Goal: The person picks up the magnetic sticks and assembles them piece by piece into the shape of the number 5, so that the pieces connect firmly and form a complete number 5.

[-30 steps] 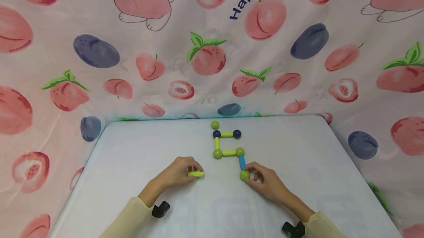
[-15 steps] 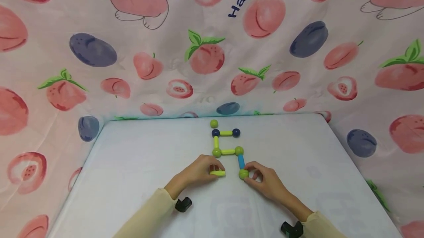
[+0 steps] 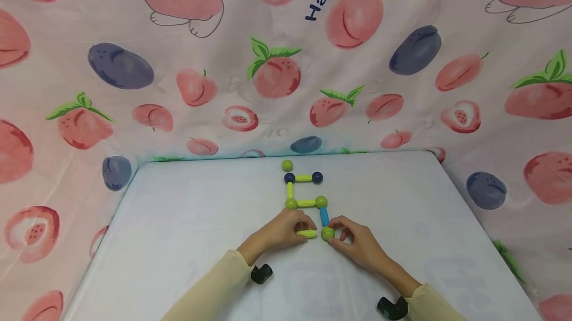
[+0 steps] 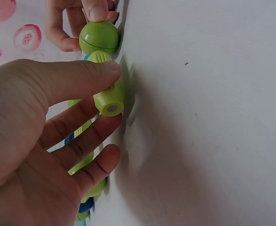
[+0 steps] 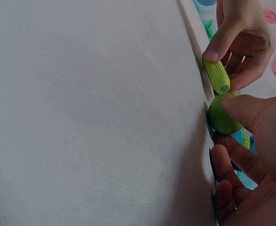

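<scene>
My left hand (image 3: 282, 229) pinches a yellow-green magnetic rod (image 3: 308, 233) between thumb and fingers. In the left wrist view, the rod (image 4: 110, 101) shows a round grey tip. With thumb and fingertips, my right hand (image 3: 361, 244) holds a green ball (image 3: 327, 233) at the near end of a blue rod (image 3: 323, 216). A small gap separates the held rod from this ball in the head view. The blue rod runs up to another green ball (image 3: 321, 202), joined by a yellow-green rod (image 3: 306, 203) to a third green ball (image 3: 291, 204).
Beyond, an upright yellow-green rod (image 3: 290, 190) leads to a dark blue ball (image 3: 289, 178), then a rod (image 3: 303, 178) and another dark blue ball (image 3: 317, 177). One more green ball (image 3: 287, 165) lies near the far edge of the white table (image 3: 201, 197). Fruit-patterned cloth (image 3: 268, 112) hangs behind.
My left hand has carried the yellow-green rod rightward, close to the green ball under my right hand. The right hand stays on its ball. The head view has tilted slightly.
</scene>
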A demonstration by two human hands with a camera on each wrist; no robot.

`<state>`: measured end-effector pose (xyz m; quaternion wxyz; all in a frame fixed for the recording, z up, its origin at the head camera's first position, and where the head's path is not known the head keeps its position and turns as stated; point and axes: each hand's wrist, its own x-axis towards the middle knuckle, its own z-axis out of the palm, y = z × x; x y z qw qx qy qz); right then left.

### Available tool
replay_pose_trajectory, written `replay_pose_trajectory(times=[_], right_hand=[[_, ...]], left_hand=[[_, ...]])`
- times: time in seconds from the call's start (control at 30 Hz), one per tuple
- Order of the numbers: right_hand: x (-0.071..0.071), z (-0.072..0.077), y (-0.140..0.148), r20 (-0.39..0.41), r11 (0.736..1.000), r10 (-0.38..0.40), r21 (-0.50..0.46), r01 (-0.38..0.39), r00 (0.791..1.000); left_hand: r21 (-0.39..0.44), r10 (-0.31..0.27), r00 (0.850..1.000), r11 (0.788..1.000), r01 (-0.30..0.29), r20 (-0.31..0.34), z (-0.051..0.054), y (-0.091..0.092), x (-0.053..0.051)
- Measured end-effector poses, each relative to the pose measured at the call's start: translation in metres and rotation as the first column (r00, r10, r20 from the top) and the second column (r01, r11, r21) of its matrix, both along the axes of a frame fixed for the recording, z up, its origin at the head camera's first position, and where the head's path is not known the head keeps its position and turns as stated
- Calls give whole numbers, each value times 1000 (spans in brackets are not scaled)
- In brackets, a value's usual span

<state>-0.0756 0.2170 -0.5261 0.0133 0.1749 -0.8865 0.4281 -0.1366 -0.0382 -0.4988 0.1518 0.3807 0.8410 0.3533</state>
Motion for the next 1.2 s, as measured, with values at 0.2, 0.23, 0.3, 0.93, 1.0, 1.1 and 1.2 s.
replay_pose_trajectory(times=[0.2,0.23,0.3,0.93,1.0,1.1,1.2], right_hand=[[-1,0,0,13,1000,2,-2,-2,1000],[-1,0,0,15,1000,1,-2,-1,1000],[-1,0,0,19,1000,0,-2,0,1000],[-1,-1,0,-12,1000,7,-4,-7,1000],[-1,-1,0,-14,1000,8,-2,-8,1000],[0,0,0,-13,1000,10,-3,-10,1000],[0,1,0,2,1000,8,-1,-8,1000]], left_hand=[[-3,2,1000,1000,-2,14,0,5,0],[-3,1,1000,1000,-1,13,0,6,0],[-1,-5,1000,1000,5,6,1,7,1],[-12,-11,1000,1000,11,-4,4,9,0],[-11,-12,1000,1000,12,-1,4,8,0],[-9,-10,1000,1000,10,8,6,6,-1],[-6,-3,1000,1000,3,9,8,3,-2]])
